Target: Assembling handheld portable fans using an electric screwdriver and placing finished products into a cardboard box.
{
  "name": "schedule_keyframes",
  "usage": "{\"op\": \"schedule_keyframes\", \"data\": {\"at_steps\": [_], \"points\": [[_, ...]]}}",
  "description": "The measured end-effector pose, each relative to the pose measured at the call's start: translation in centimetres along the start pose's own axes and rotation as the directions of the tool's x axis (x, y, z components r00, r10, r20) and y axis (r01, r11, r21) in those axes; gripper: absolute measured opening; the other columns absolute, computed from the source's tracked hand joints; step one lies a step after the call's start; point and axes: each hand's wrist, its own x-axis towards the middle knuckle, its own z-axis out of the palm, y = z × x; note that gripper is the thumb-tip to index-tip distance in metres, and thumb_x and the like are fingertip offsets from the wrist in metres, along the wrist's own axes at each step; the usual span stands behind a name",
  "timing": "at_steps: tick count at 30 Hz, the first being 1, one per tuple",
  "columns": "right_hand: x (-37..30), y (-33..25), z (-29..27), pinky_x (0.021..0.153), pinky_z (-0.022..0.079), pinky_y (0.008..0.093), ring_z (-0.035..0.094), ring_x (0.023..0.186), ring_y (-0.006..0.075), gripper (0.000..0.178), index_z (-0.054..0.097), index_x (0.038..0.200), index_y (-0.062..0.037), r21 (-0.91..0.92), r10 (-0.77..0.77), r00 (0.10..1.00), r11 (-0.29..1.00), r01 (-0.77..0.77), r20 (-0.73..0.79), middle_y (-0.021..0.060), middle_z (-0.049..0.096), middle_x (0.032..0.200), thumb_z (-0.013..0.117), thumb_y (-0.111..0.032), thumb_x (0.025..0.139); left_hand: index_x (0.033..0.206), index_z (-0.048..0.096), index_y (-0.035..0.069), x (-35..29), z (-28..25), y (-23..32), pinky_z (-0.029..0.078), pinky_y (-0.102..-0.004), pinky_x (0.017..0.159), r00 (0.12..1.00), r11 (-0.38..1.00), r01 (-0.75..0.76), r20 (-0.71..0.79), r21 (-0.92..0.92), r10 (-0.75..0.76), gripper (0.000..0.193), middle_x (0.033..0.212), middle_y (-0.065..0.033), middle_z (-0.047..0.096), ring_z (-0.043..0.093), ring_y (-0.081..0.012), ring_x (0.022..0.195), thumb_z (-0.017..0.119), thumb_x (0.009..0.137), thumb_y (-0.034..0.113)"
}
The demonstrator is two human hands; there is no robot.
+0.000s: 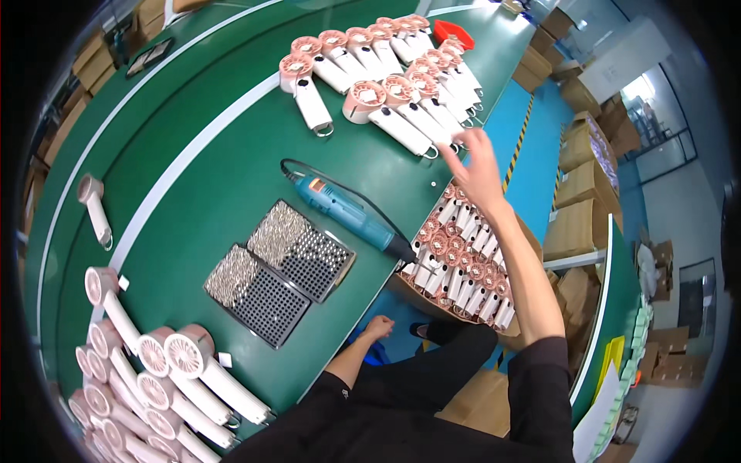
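My right hand reaches over the table's right edge, thumb and fingers apart, with nothing seen in it. Its fingertips are close to the looped ends of the nearest pink-and-white handheld fans, which lie in rows at the far side. Low by the table's front edge, my left hand rests near my lap with its fingers curled in and nothing visible in them. Between the hands, a teal electric screwdriver lies on the green table, its black tip pointing toward the edge.
Two black trays of small metal screws sit left of the screwdriver. More handheld fans crowd the near left, and a single fan lies apart. A box packed with fans stands beside the table. A red bin is at the back.
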Motion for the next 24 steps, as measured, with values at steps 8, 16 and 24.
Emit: {"op": "schedule_keyframes", "data": {"at_steps": [8,16,24], "points": [[2.7,-1.3,7.8,0.082,0.042,0.0470,0.049,0.098,0.0386,0.051,0.062,0.111,-0.0081,-0.298,0.007,1.000,0.955,0.002,0.030,0.0230,0.050,0.104,0.070,-0.046,0.077,0.104,0.058,0.008,1.3,-1.5,1.3,0.052,-0.0270,0.057,0.987,0.884,0.053,-0.113,-0.465,-0.119,0.018,0.085,-0.0056,0.065,0.064,-0.0163,0.068,0.052,0.092,0.020],[0.4,-5.2,5.6,0.088,0.040,0.0491,0.047,0.105,0.0400,0.055,0.060,0.109,-0.0032,-0.176,0.199,0.968,0.969,-0.172,0.153,0.0257,0.048,0.109,0.073,-0.044,0.075,0.103,0.060,0.005,0.4,-1.9,2.8,0.056,-0.0255,0.056,0.986,0.899,0.073,-0.102,-0.432,-0.129,0.021,0.087,-0.0078,0.067,0.067,-0.0176,0.072,0.051,0.094,0.023],[0.4,-5.1,7.4,0.084,0.039,0.0427,0.049,0.101,0.0353,0.052,0.069,0.094,-0.0056,-0.207,0.272,0.953,0.948,-0.242,0.131,0.0223,0.056,0.101,0.072,-0.051,0.069,0.109,0.058,0.004,-1.0,-1.0,3.3,0.053,-0.0255,0.054,0.979,0.918,0.126,-0.100,-0.375,-0.176,0.025,0.087,-0.0083,0.065,0.066,-0.0184,0.071,0.051,0.095,0.024]]}}
